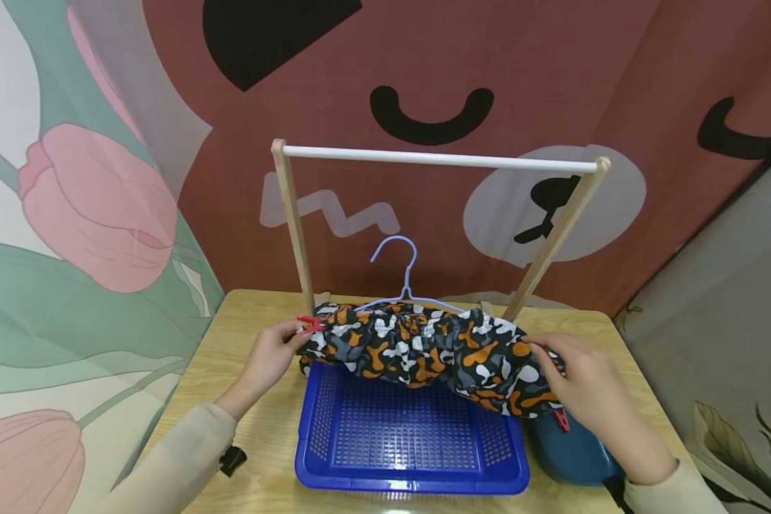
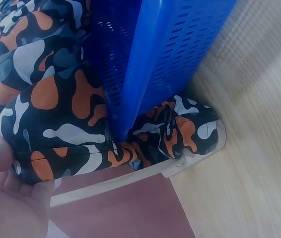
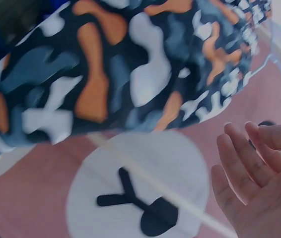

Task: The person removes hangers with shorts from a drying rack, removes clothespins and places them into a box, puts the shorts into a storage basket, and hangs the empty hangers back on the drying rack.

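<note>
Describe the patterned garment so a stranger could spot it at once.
Find the rack on the table, with a blue basket in front. The bunched garment spans the basket's far side, between the left hand and right hand. Its black, orange, white and grey blotches set it apart from the plain basket and rack.

From my end I see matt, creased cloth in the patterned garment (image 1: 417, 350); smooth plastic in the hanger (image 1: 407, 278) and red clip (image 1: 311, 324); glossy, perforated plastic in the blue basket (image 1: 411, 485); pale wood in the rack posts (image 1: 555, 240); faintly shiny wood grain on the tabletop (image 1: 263, 442).
</note>
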Motion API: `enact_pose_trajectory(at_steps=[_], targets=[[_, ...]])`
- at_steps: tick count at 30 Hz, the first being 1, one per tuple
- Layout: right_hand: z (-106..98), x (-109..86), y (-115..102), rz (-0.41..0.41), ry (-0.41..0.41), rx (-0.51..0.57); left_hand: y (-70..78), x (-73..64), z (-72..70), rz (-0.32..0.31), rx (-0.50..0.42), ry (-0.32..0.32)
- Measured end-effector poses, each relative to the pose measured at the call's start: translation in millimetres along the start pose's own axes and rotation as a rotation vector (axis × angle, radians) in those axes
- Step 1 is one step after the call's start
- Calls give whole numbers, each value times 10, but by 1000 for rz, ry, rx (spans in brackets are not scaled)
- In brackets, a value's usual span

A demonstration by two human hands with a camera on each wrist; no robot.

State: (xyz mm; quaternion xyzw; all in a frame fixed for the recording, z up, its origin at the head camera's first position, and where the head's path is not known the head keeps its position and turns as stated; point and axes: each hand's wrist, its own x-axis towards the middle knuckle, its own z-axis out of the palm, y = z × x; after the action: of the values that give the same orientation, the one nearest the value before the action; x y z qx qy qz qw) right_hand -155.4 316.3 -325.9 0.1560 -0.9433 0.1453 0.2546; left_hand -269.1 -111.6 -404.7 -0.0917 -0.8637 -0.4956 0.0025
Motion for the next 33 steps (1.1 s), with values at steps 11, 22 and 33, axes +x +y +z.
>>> enact_pose_trajectory(at_steps=[11,22,33], targets=[[118,169,-366,-135,19,47,57,-8,-12,-9,-5,0],[319,454,-771,-200,-22,146,53,-56,-22,-42,-14,-10],[519,672,-1138,-232,-65,239,72,-35,-8,-22,-18,12]])
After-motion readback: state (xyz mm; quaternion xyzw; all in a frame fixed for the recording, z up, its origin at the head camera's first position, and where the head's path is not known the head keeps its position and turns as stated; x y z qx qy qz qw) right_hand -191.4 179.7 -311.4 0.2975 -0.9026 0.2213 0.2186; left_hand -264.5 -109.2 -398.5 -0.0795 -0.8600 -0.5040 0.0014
